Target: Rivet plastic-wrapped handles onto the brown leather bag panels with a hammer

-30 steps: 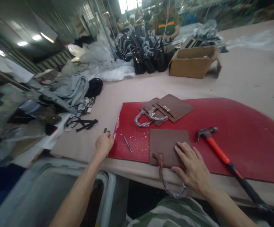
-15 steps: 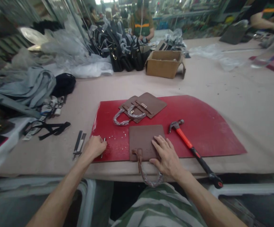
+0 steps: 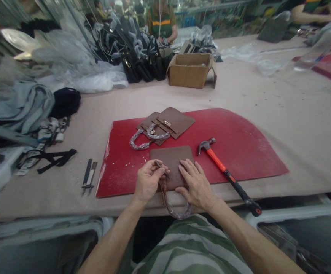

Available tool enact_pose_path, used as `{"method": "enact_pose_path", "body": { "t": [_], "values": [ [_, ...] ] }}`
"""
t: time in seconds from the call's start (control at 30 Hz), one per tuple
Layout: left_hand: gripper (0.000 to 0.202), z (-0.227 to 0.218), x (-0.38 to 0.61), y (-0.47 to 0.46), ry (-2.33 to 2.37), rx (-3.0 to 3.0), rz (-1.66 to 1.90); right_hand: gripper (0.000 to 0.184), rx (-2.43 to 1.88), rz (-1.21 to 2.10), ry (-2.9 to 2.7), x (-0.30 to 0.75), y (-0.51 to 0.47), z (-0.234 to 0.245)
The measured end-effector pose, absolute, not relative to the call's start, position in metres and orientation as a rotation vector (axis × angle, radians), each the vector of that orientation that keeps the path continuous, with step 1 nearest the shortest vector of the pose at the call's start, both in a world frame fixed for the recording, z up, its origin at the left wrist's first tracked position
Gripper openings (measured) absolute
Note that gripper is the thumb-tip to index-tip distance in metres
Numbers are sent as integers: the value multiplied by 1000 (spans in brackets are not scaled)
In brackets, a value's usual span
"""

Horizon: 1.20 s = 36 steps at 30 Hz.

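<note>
A brown leather bag panel lies on the red board near the table's front edge. Its plastic-wrapped handle hangs toward me over the edge. My left hand pinches a slim metal punch, held tilted over the panel near the handle's upper end; whether its tip touches the leather is hidden. Flat on the panel's right part rests my right hand, fingers spread. To the right, a claw hammer with a red and black handle lies across the board's edge.
Two more brown panels with handles lie overlapping farther back. Left of the board are slim dark tools and black straps. A cardboard box and black bags stand behind. Co-workers sit across the table.
My left hand has moved right, carrying the punch from the board's left side to above the brown panel. My right hand stays on the panel. The view has shifted slightly.
</note>
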<state>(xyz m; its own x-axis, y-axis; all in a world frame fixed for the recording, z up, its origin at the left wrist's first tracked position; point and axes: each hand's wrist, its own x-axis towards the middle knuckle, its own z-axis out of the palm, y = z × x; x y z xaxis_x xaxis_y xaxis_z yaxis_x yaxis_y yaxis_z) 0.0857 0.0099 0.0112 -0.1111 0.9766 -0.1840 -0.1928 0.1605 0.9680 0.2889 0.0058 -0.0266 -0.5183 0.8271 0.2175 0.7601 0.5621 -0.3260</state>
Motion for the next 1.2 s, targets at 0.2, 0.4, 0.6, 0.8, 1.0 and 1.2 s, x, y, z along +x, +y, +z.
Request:
{"method": "enact_pose_path", "body": {
  "t": [0.2,0.4,0.6,0.8,1.0,1.2],
  "values": [
    [22,-7,98,7,1284,1039,1256,70,-1311,287,-2436,288,5,-27],
    [14,-12,96,1,1321,1125,1268,72,-1332,300,-2443,287,5,-24],
    [12,-18,99,1,1332,1257,1219,71,-1319,304,-2420,288,5,-26],
    [11,-17,99,0,1396,1336,1216,72,-1302,309,-2423,290,5,-27],
    [13,-15,104,-1,1422,1722,1180,69,-1304,352,-2397,288,5,-27],
    [15,-22,106,-1,1439,1808,1140,52,-1266,349,-2165,320,16,-19]
  ]
}}
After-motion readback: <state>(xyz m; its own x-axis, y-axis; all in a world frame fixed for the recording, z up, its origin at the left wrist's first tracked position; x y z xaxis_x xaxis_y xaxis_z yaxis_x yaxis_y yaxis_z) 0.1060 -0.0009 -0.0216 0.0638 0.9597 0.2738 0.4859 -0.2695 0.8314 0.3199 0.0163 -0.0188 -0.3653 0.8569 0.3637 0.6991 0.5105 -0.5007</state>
